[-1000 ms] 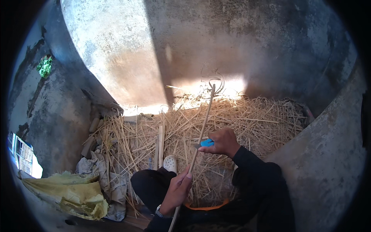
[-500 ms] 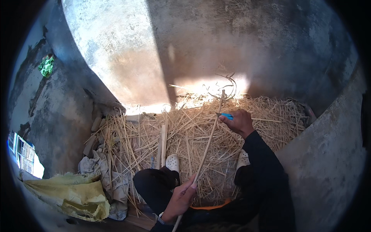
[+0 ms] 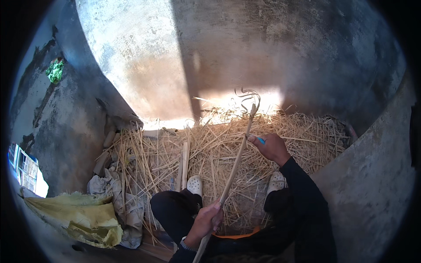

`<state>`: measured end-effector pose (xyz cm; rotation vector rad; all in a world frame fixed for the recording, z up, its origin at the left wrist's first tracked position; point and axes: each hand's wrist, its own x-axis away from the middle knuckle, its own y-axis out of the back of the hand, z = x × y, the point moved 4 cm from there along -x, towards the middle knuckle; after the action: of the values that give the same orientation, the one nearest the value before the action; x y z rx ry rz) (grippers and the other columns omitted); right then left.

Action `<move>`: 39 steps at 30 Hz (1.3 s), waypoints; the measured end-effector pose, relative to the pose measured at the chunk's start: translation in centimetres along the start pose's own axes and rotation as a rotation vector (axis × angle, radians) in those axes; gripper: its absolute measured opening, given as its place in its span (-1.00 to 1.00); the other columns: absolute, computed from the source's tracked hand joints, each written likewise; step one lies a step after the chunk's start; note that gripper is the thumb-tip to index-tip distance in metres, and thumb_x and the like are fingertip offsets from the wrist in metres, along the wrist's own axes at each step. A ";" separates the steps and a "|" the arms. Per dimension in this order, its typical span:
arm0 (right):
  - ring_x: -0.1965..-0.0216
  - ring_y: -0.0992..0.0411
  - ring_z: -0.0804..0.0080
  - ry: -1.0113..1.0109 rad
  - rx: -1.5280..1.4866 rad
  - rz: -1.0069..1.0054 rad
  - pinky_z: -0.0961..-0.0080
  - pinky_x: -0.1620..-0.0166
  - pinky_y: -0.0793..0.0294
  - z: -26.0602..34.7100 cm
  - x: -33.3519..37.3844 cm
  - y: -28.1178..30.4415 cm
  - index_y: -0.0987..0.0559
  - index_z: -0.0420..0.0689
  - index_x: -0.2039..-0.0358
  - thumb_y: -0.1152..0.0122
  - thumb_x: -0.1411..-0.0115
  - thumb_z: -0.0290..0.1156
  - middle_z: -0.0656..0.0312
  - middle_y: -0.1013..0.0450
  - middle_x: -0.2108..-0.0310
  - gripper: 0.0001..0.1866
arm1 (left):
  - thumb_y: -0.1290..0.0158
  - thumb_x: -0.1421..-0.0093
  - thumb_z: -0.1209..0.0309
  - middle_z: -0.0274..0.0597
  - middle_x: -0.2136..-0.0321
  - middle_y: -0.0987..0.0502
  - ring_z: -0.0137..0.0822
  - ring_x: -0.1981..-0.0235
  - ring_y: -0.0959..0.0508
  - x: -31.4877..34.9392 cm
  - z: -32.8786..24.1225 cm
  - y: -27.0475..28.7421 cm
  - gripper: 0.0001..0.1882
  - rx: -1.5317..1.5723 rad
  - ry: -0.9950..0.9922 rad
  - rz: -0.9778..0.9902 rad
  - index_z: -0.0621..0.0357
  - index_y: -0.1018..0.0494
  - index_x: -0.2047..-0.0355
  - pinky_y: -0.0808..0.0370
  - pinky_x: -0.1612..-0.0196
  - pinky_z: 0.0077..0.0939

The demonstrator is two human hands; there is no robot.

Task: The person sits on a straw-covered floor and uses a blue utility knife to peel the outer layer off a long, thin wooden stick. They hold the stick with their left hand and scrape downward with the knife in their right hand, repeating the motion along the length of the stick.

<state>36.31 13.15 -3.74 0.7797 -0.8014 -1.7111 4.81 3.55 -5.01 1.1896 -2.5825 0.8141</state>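
A long pale wooden stick (image 3: 233,175) slants up and away from my lap. My left hand (image 3: 205,222) is wrapped round its lower part, and the butt end runs down past my wrist. Farther up, my right hand (image 3: 272,148) is closed on a small blue-handled knife (image 3: 261,140) held against the stick. Most of the blade is hidden by the fingers. Thin dark curled strips (image 3: 251,100) show around the stick's far tip; whether they are attached to it I cannot tell.
Loose straw-like slivers (image 3: 302,140) cover the floor around my white clogs (image 3: 194,185). Flat wooden strips (image 3: 186,162) lie by my left foot. A yellow sack (image 3: 83,217) and grey cloth (image 3: 109,188) lie at left. Concrete walls (image 3: 263,52) rise close ahead and right.
The stick's far end now looks larger and nearer, and the curled strips have shifted. My right hand has moved slightly down with the knife, whose blue handle shows less.
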 end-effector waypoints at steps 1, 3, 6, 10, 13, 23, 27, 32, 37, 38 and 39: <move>0.77 -0.31 0.26 0.073 0.027 0.038 0.23 0.61 -0.29 1.7 1.4 0.0 -0.48 -0.09 0.80 0.19 -0.10 0.52 0.20 -0.25 0.85 -0.13 | 0.24 -0.42 0.16 -0.38 0.66 -0.26 -0.55 0.72 -0.24 -0.3 0.3 0.4 -0.48 0.083 -0.003 0.019 0.26 -0.20 -0.24 -0.23 0.59 -0.68; 0.76 -0.35 0.24 0.275 0.091 0.004 0.25 0.61 -0.31 3.8 3.5 -1.1 -0.48 -0.08 0.80 0.13 -0.07 0.53 0.19 -0.28 0.84 -0.16 | 0.24 -0.41 0.17 -0.37 0.67 -0.24 -0.54 0.73 -0.23 -0.6 -0.7 0.1 -0.49 0.195 -0.055 0.095 0.27 -0.21 -0.23 -0.22 0.58 -0.68; 0.75 -0.38 0.23 0.464 0.082 -0.002 0.28 0.61 -0.32 7.5 5.6 -2.0 -0.50 -0.07 0.79 0.05 -0.04 0.52 0.19 -0.31 0.83 -0.19 | 0.25 -0.41 0.16 -0.38 0.68 -0.22 -0.54 0.74 -0.21 -0.2 -1.8 -0.1 -0.48 0.215 -0.071 0.092 0.27 -0.20 -0.23 -0.20 0.57 -0.71; 0.75 -0.40 0.22 0.402 0.109 -0.045 0.26 0.61 -0.36 7.5 5.2 -1.8 -0.54 -0.05 0.74 -0.01 -0.04 0.47 0.20 -0.35 0.81 -0.24 | 0.24 -0.41 0.17 -0.40 0.68 -0.22 -0.56 0.74 -0.20 0.2 -2.4 -0.4 -0.48 0.087 -0.077 0.034 0.28 -0.20 -0.23 -0.19 0.59 -0.72; 0.75 -0.41 0.24 0.284 0.124 -0.105 0.30 0.60 -0.36 5.0 3.2 -1.3 -0.53 -0.04 0.76 0.01 -0.03 0.49 0.21 -0.36 0.82 -0.23 | 0.22 -0.41 0.19 -0.40 0.67 -0.23 -0.57 0.72 -0.22 0.5 -1.7 -0.7 -0.48 0.009 -0.052 0.010 0.27 -0.19 -0.25 -0.19 0.62 -0.73; 0.80 -0.36 0.32 0.538 0.133 -0.176 0.37 0.66 -0.31 7.0 4.6 -2.6 -0.44 0.00 0.80 -0.04 0.04 0.52 0.30 -0.27 0.86 -0.24 | 0.15 -0.40 0.20 -0.48 0.67 -0.21 -0.64 0.67 -0.19 0.6 -3.8 -1.3 -0.45 -0.286 -0.133 -0.096 0.23 -0.15 -0.30 -0.17 0.61 -0.74; 0.81 -0.33 0.37 0.555 0.181 -0.287 0.40 0.68 -0.29 5.7 3.6 -1.6 -0.42 0.01 0.81 -0.08 0.05 0.51 0.32 -0.26 0.86 -0.25 | 0.14 -0.41 0.25 -0.54 0.64 -0.17 -0.68 0.62 -0.16 0.6 -4.1 -1.9 -0.47 -0.304 -0.140 -0.086 0.21 -0.15 -0.31 -0.13 0.57 -0.74; 0.84 -0.31 0.42 0.539 0.193 -0.352 0.44 0.70 -0.27 5.3 3.2 -0.8 -0.43 0.03 0.81 -0.07 0.06 0.53 0.34 -0.26 0.87 -0.26 | 0.15 -0.42 0.26 -0.55 0.63 -0.16 -0.68 0.62 -0.16 0.5 -3.9 -2.0 -0.48 -0.304 -0.144 -0.081 0.21 -0.14 -0.31 -0.13 0.57 -0.74; 0.84 -0.30 0.43 0.551 0.160 -0.405 0.41 0.69 -0.26 4.9 2.7 -1.0 -0.42 0.03 0.82 -0.03 0.03 0.53 0.34 -0.26 0.88 -0.24 | 0.15 -0.42 0.25 -0.55 0.64 -0.16 -0.69 0.63 -0.16 0.7 -3.9 -2.0 -0.47 -0.306 -0.135 -0.065 0.20 -0.13 -0.32 -0.13 0.58 -0.75; 0.84 -0.30 0.42 0.449 0.203 -0.384 0.40 0.69 -0.25 3.8 1.9 -0.5 -0.42 0.02 0.83 -0.01 0.02 0.53 0.33 -0.25 0.88 -0.23 | 0.15 -0.42 0.25 -0.55 0.63 -0.16 -0.69 0.63 -0.16 0.8 -3.5 -2.1 -0.47 -0.287 -0.116 -0.054 0.20 -0.13 -0.32 -0.13 0.58 -0.75; 0.84 -0.30 0.42 0.351 0.242 -0.363 0.40 0.69 -0.24 2.4 0.6 0.6 -0.43 0.01 0.83 0.00 0.01 0.53 0.33 -0.25 0.88 -0.22 | 0.15 -0.42 0.25 -0.55 0.63 -0.17 -0.69 0.63 -0.16 1.2 -2.9 -2.2 -0.47 -0.270 -0.099 -0.047 0.19 -0.13 -0.32 -0.13 0.58 -0.75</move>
<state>34.52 12.76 -1.93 1.4182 -0.6553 -1.7352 5.47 3.21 -1.28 1.2294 -2.6252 0.3896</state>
